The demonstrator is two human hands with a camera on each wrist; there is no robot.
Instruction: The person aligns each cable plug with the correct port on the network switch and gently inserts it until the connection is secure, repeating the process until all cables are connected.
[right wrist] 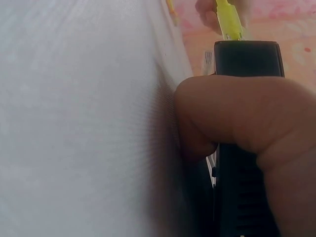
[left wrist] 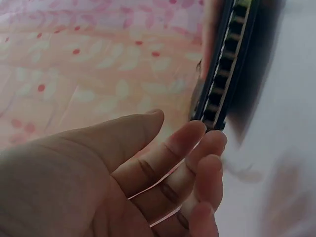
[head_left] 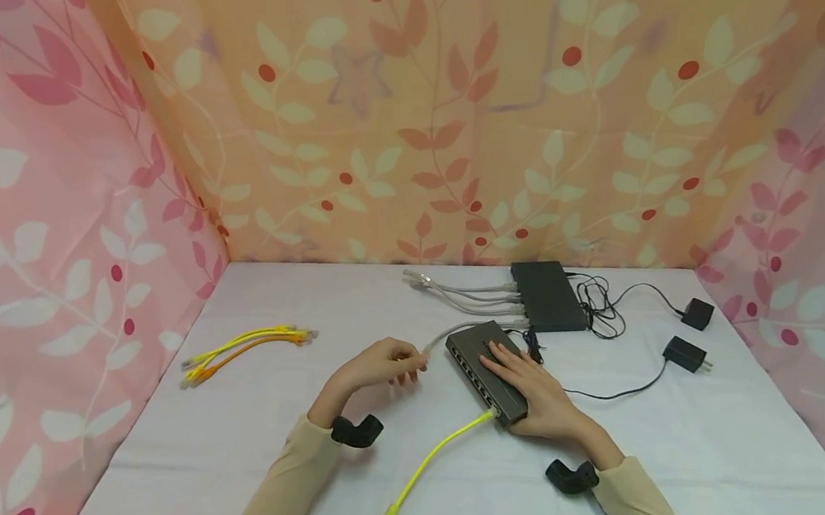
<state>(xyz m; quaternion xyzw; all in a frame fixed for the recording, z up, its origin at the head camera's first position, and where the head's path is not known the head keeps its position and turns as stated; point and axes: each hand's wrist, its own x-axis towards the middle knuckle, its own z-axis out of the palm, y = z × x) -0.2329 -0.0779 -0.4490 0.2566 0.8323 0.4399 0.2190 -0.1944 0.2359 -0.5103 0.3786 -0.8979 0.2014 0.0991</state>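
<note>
A dark grey network switch (head_left: 474, 350) sits tilted near the middle of the table, its row of ports (left wrist: 224, 64) facing left. My right hand (head_left: 530, 389) grips it, with fingers spread over the top and the thumb (right wrist: 217, 111) bent round the side. One yellow network cable (head_left: 439, 451) is plugged into the port nearest me; its other plug lies free toward the front. My left hand (head_left: 377, 364) is beside the switch's far left corner, thumb apart from the loosely bent fingers (left wrist: 182, 143). A grey cable (head_left: 450, 333) ends at its fingertips in the head view.
A second black switch (head_left: 550, 296) stands farther back, with several grey cables (head_left: 464, 294) running left from it. Two black power adapters (head_left: 685, 353) with cords lie at the right. Yellow and orange cables (head_left: 247, 349) lie at the left. Patterned curtains surround the table.
</note>
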